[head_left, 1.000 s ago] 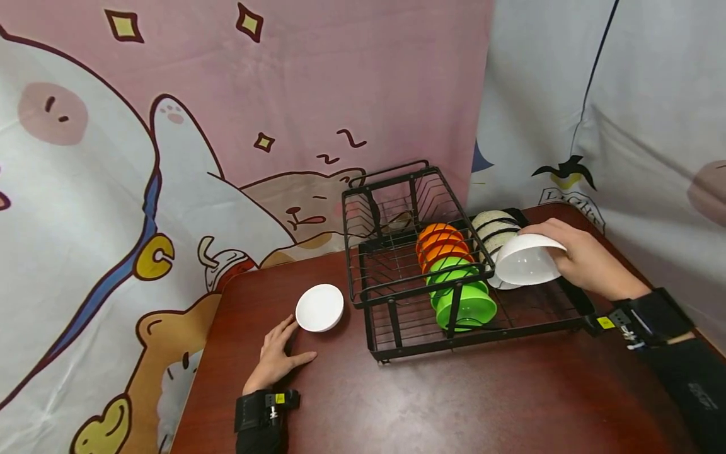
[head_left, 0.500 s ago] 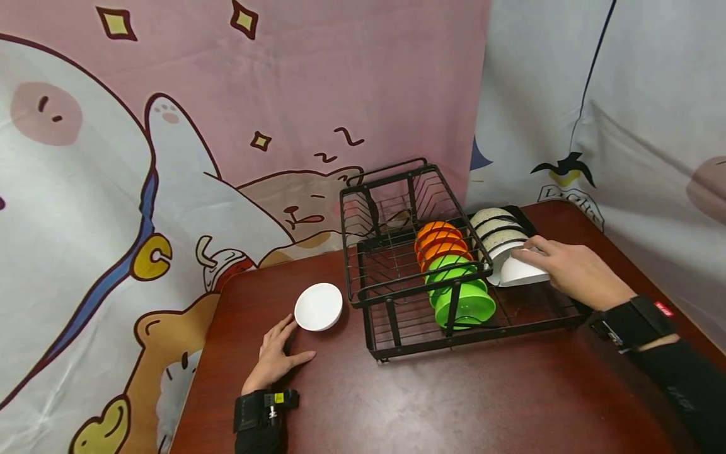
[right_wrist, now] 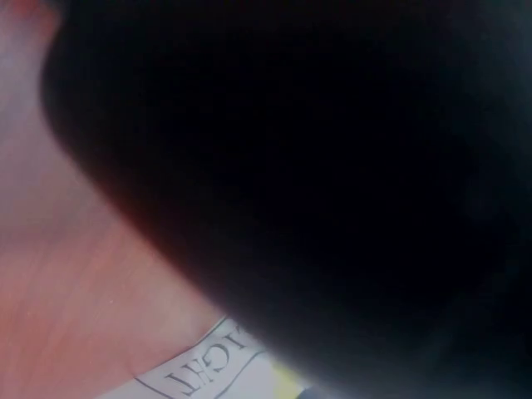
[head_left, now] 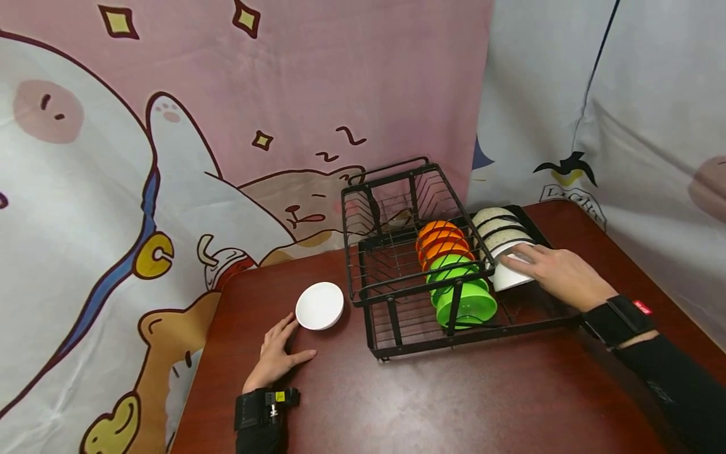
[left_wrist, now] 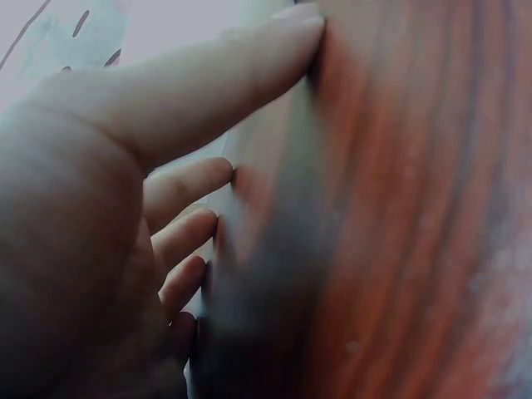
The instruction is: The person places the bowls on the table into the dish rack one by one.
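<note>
In the head view, my left hand rests on the wooden table with fingers spread, its fingertips at the near-left side of a small white bowl. The left wrist view shows its thumb and fingertips against the tabletop. At the right side of the black dish rack, my right hand grips a white bowl by its side, tilted on edge. This bowl sits against another white bowl, in front of several speckled bowls. A dark shape covers most of the right wrist view, hiding that hand.
Orange bowls and green bowls stand in a row on the lower rack. An upper wire tier overhangs the rack's left part. A printed cloth hangs close behind the table.
My right hand has brought the white bowl down and left into the rack, up against the other white bowl, while its wrist turned. The left hand has stayed in place.
</note>
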`<state>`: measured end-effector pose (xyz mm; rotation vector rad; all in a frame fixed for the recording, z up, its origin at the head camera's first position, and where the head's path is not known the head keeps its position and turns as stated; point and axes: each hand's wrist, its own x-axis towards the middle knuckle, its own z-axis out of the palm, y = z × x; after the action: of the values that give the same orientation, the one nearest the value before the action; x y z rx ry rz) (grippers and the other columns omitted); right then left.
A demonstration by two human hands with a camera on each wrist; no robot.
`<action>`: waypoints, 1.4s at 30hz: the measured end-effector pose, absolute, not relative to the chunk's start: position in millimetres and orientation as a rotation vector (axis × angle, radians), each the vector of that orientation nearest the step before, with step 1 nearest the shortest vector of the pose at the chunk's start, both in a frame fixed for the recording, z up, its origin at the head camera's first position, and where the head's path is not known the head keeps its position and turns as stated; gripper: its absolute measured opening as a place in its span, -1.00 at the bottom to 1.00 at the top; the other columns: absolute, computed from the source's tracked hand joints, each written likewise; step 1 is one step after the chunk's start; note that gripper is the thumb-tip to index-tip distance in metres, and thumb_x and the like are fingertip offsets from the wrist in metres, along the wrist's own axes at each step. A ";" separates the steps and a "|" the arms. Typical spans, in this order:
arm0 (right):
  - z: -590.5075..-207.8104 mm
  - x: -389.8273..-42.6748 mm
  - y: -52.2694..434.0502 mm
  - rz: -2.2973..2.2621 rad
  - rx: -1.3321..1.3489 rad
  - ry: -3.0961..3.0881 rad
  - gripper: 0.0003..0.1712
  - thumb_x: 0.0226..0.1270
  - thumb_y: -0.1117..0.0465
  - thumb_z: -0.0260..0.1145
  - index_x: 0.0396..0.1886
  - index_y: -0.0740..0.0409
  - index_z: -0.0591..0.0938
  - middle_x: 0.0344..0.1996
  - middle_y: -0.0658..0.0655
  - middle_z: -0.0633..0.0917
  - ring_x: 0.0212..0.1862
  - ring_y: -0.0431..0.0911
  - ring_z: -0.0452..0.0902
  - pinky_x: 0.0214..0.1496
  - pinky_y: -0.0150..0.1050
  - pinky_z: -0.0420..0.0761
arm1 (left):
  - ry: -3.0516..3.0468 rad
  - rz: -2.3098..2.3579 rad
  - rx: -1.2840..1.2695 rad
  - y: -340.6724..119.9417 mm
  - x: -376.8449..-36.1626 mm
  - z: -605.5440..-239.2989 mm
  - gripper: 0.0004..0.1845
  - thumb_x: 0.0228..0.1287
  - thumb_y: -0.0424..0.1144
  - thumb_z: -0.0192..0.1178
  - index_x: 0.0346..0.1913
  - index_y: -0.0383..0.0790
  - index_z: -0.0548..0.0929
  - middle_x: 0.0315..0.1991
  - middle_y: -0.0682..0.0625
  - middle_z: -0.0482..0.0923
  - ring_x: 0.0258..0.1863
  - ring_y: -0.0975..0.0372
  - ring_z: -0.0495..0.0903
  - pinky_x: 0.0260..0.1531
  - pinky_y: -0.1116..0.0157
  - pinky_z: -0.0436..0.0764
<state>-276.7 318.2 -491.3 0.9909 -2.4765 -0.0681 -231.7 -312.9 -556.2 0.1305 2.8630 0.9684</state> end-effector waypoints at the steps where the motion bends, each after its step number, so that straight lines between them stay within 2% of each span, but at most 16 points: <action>1: -491.4 -276.8 318.3 -0.066 0.986 -2.481 0.07 -0.28 0.78 0.49 0.29 -0.08 0.63 0.08 0.20 0.61 -0.42 -0.09 0.40 -0.58 -0.33 0.31 | 2.873 0.973 0.144 -313.1 -231.5 -556.9 0.03 0.06 0.09 0.61 0.56 -0.16 0.38 0.66 -0.20 0.08 0.59 -0.23 -0.07 0.42 -0.41 -0.07; 5: -492.4 -278.6 317.8 -0.061 0.977 -2.480 0.08 -0.30 0.78 0.51 0.28 -0.10 0.63 0.07 0.18 0.63 -0.45 -0.14 0.36 -0.57 -0.35 0.28 | 2.912 0.986 0.190 -313.4 -230.2 -557.3 0.03 0.02 0.10 0.62 0.53 -0.19 0.42 0.62 -0.25 0.13 0.55 -0.25 -0.02 0.36 -0.44 -0.01; 12: -493.9 -278.9 318.3 -0.083 0.977 -2.453 0.07 -0.28 0.77 0.53 0.30 -0.06 0.62 0.07 0.19 0.62 -0.30 -0.01 0.59 -0.57 -0.27 0.43 | 2.868 0.990 0.147 -312.1 -230.2 -557.2 0.04 0.06 0.12 0.60 0.56 -0.17 0.38 0.65 -0.22 0.08 0.59 -0.23 -0.07 0.41 -0.43 -0.08; 15: -492.4 -280.4 317.0 -0.046 0.960 -2.476 0.06 -0.27 0.78 0.52 0.29 -0.07 0.64 0.07 0.16 0.65 -0.34 -0.08 0.56 -0.54 -0.28 0.48 | 2.884 0.986 0.154 -312.1 -229.9 -556.8 0.03 0.04 0.12 0.61 0.55 -0.17 0.39 0.64 -0.24 0.10 0.57 -0.24 -0.05 0.39 -0.45 -0.05; 18: -491.1 -281.6 315.9 0.023 0.930 -2.525 0.02 -0.25 0.78 0.50 0.25 -0.08 0.66 0.03 0.09 0.68 -0.47 -0.18 0.46 -0.53 -0.28 0.51 | 2.890 0.988 0.162 -312.2 -229.9 -556.3 0.03 0.04 0.11 0.61 0.54 -0.17 0.40 0.63 -0.25 0.11 0.56 -0.24 -0.04 0.37 -0.45 -0.04; 21: -491.1 -281.6 316.2 0.082 0.884 -2.563 -0.09 -0.21 0.69 0.56 0.19 -0.06 0.69 -0.03 0.05 0.73 -0.52 -0.23 0.42 -0.51 -0.25 0.55 | 2.866 0.988 0.131 -312.4 -230.6 -555.8 0.03 0.05 0.10 0.61 0.56 -0.15 0.38 0.65 -0.21 0.09 0.59 -0.21 -0.07 0.42 -0.43 -0.07; 27: -490.3 -278.6 320.0 0.161 0.798 -2.598 -0.35 -0.02 0.46 0.59 0.13 0.01 0.72 -0.10 0.08 0.77 -0.58 -0.25 0.32 -0.55 -0.29 0.39 | 2.847 0.949 0.103 -313.0 -231.4 -557.1 0.04 0.08 0.10 0.60 0.59 -0.12 0.35 0.67 -0.17 0.05 0.62 -0.20 -0.10 0.45 -0.41 -0.09; 29: -487.8 -276.9 320.8 0.178 0.789 -2.581 -0.40 0.00 0.41 0.58 0.11 0.00 0.74 -0.12 0.07 0.77 -0.56 -0.26 0.37 -0.54 -0.29 0.39 | 2.863 0.949 0.118 -312.8 -231.1 -558.6 0.03 0.07 0.10 0.60 0.57 -0.13 0.37 0.66 -0.19 0.07 0.60 -0.22 -0.08 0.43 -0.43 -0.06; 37: -473.7 -272.8 322.9 0.259 0.849 -2.425 -0.57 -0.11 0.29 0.64 -0.13 0.06 0.82 -0.31 0.02 0.75 -0.50 -0.23 0.53 -0.55 -0.28 0.44 | 2.888 0.968 0.148 -311.9 -231.1 -558.8 0.03 0.05 0.12 0.60 0.55 -0.15 0.39 0.63 -0.22 0.11 0.57 -0.23 -0.05 0.39 -0.45 -0.05; 38: -472.8 -272.9 323.4 0.269 0.861 -2.404 -0.61 -0.07 0.25 0.65 -0.15 0.07 0.82 -0.31 0.03 0.75 -0.49 -0.22 0.55 -0.55 -0.28 0.45 | 2.893 0.958 0.153 -311.8 -231.3 -558.5 0.02 0.06 0.12 0.60 0.55 -0.16 0.40 0.63 -0.23 0.12 0.57 -0.24 -0.04 0.38 -0.46 -0.03; 40: -472.1 -273.4 324.4 0.290 0.882 -2.368 -0.71 0.14 0.05 0.60 -0.19 0.08 0.83 -0.32 0.02 0.75 -0.47 -0.22 0.57 -0.56 -0.28 0.47 | 2.875 0.966 0.129 -311.5 -231.6 -557.6 0.01 0.08 0.11 0.58 0.56 -0.15 0.39 0.64 -0.21 0.10 0.58 -0.22 -0.06 0.41 -0.44 -0.06; 42: -472.4 -273.9 324.8 0.306 0.892 -2.339 -0.58 0.37 -0.19 0.42 -0.22 0.07 0.83 -0.33 0.01 0.76 -0.45 -0.22 0.60 -0.54 -0.30 0.48 | 2.864 0.972 0.114 -311.3 -231.6 -557.4 -0.02 0.12 0.09 0.57 0.56 -0.13 0.39 0.65 -0.19 0.09 0.59 -0.21 -0.07 0.43 -0.43 -0.08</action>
<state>-273.9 324.8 -472.4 0.8918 -2.3391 0.3065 -231.6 -311.3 -557.4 0.1137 2.8645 0.9717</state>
